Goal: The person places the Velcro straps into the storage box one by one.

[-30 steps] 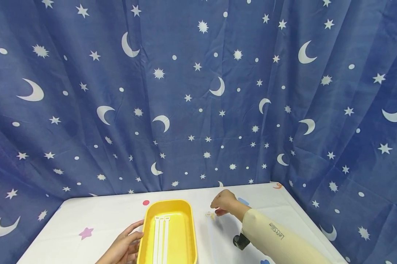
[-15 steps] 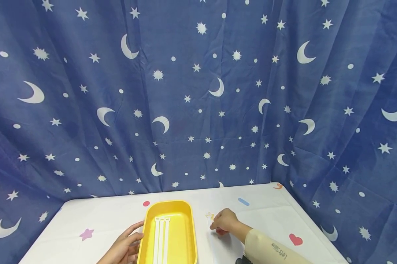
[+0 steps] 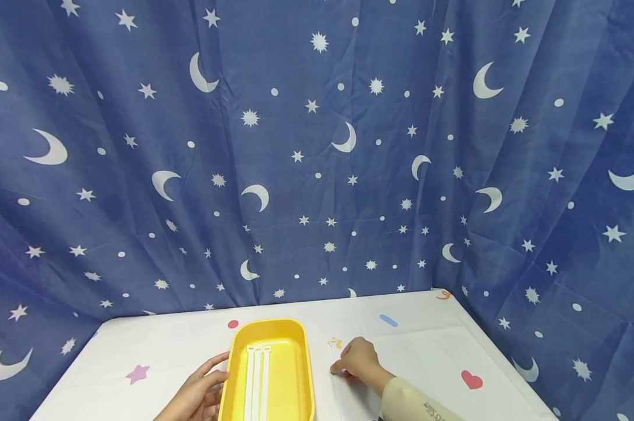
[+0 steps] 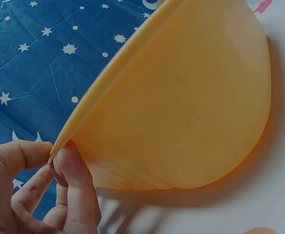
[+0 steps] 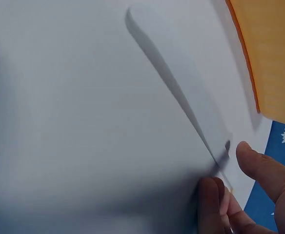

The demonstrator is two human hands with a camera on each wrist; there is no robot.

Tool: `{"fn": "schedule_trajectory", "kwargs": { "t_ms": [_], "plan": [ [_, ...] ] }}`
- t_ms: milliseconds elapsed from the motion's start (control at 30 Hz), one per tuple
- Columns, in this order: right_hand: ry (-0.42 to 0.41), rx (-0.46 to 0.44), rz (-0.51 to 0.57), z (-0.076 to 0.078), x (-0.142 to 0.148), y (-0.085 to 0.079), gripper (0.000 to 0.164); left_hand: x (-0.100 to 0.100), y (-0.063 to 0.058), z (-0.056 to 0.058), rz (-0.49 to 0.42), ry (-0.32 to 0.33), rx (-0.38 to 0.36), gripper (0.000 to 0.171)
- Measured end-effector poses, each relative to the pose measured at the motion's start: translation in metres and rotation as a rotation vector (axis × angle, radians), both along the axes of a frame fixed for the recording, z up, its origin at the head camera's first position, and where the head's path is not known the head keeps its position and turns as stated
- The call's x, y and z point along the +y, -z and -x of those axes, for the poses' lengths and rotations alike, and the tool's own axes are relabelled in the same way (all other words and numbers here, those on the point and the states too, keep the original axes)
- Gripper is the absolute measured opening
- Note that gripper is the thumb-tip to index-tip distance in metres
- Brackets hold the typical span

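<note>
My left hand (image 3: pixel 195 390) holds the yellow plastic tray (image 3: pixel 309 374) at its left side. In the left wrist view, thumb and fingers pinch the rim of that tray (image 4: pixel 172 107). Three white cable ties (image 3: pixel 257 380) with slotted heads lie side by side inside it. Another white cable tie (image 3: pixel 333 351) lies lengthwise on the table, right of the tray. My right hand (image 3: pixel 358 359) is over it, fingertips right at the strap just below its head. The right wrist view shows the thumb (image 5: pixel 247 156) and fingers parted beside the cable tie (image 5: pixel 181 73).
The white tablecloth (image 3: pixel 427 351) has printed shapes, including a red heart (image 3: pixel 472 380) and a purple star (image 3: pixel 138 373). A blue curtain (image 3: pixel 306 187) with moons and stars hangs behind the table and along its sides.
My right hand has come down and toward me, from beside the loose cable tie's head to just below it. The left hand and the tray stay where they were.
</note>
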State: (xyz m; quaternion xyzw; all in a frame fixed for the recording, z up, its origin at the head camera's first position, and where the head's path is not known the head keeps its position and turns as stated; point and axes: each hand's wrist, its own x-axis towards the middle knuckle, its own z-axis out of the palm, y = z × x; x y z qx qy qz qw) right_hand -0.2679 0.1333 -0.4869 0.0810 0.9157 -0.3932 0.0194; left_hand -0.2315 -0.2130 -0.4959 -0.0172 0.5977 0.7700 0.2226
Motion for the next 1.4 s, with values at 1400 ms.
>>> {"fn": "schedule_trajectory", "kwargs": {
  "t_ms": [1400],
  "plan": [
    [0.005, 0.047, 0.034, 0.0008, 0.0022, 0.0085, 0.03, 0.0002, -0.0021, -0.0011, 0.023, -0.006, 0.0, 0.072]
  ]
}}
